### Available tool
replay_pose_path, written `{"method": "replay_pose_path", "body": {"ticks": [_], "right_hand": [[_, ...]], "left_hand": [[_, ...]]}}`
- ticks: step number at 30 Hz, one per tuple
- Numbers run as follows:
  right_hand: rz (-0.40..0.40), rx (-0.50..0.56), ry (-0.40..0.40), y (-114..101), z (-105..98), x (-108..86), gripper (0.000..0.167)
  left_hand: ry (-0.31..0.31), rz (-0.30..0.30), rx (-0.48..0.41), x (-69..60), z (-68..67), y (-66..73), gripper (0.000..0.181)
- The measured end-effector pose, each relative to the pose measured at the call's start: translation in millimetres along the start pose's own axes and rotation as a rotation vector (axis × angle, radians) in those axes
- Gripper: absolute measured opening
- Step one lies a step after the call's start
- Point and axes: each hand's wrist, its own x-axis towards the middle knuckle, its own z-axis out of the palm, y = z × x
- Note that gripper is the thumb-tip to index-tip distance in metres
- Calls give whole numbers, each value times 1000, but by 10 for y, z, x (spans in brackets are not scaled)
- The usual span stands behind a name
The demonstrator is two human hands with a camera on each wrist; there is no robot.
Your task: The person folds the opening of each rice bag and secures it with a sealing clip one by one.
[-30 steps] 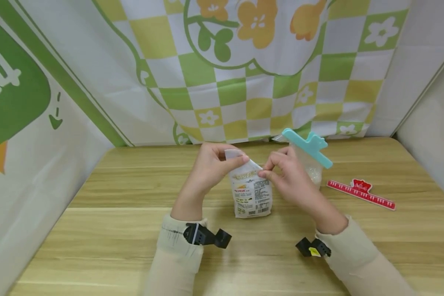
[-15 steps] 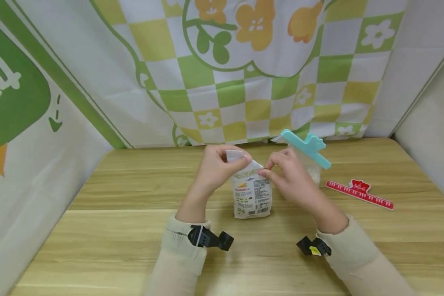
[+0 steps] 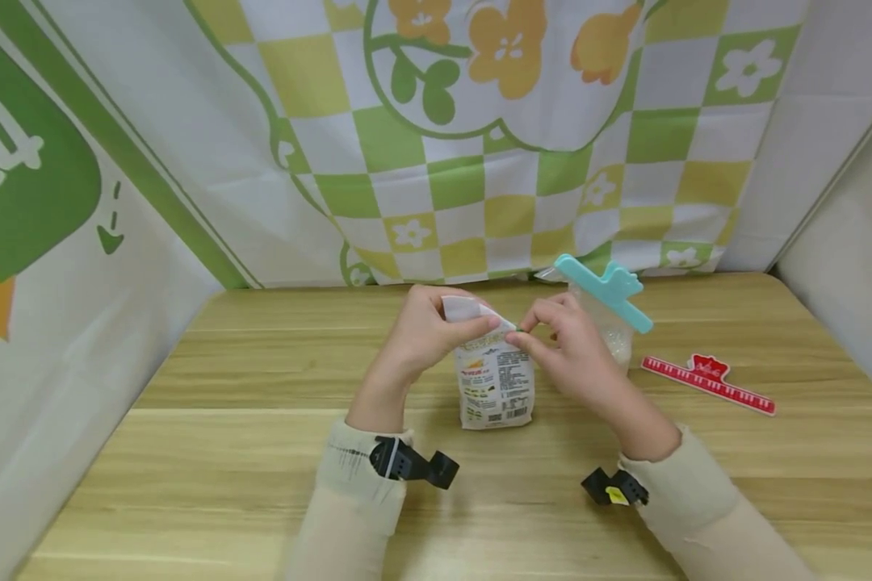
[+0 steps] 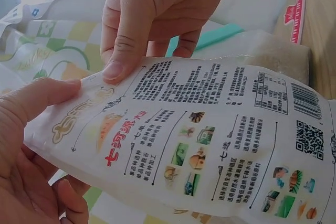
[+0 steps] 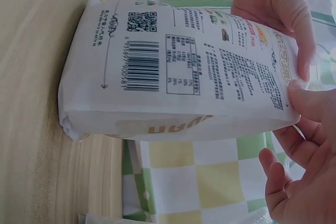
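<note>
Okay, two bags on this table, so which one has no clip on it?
The white printed bag, its top held by the left hand and right hand; the translucent bag beside it has a turquoise clip across its top.

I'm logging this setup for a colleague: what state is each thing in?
Printed bag: upright; whether sealed, can't tell.
Left hand: pinching the printed bag's top.
Right hand: pinching its upper corner.
Clear bag: clipped, partly hidden.
Teal clip: clamped across the clear bag.
Red clip: lying on the table, clamping nothing.
</note>
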Motion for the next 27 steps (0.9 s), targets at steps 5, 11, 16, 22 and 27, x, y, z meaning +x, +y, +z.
{"method": "replay_pose_path", "body": {"ticks": [5, 11, 16, 22, 27], "right_hand": [[20, 17, 9, 5, 14, 1, 16], [51, 26, -8, 10, 12, 1, 14], [46, 18, 10, 12, 7, 2, 14], [57, 23, 48, 35, 35, -29, 14], [29, 18, 65, 17, 62, -15, 13]], "left_hand": [[-14, -10, -29, 14, 15, -21, 15], [-13, -15, -51, 14, 25, -23, 15], [60, -61, -91, -15, 93, -27, 17], [211, -163, -146, -117, 245, -35, 25], [291, -193, -144, -163, 272, -12, 28]]}}
